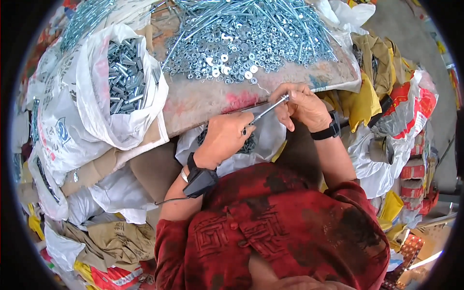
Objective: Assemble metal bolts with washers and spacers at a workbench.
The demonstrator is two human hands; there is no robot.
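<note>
The left hand (223, 137) is gripping the near end of a slim metal rod (268, 110) at the stained table (200, 99), the right hand (308, 108) is pinching its far end, and beyond them loose washers (239, 50) are lying beside heaped long rods (285, 24).

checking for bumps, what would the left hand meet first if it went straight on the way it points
The left hand would likely meet the right hand first, along the metal rod between them, though depth is hard to judge.

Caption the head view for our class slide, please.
Left hand and right hand hold a metal rod near heaped washers and thin rods.
</note>
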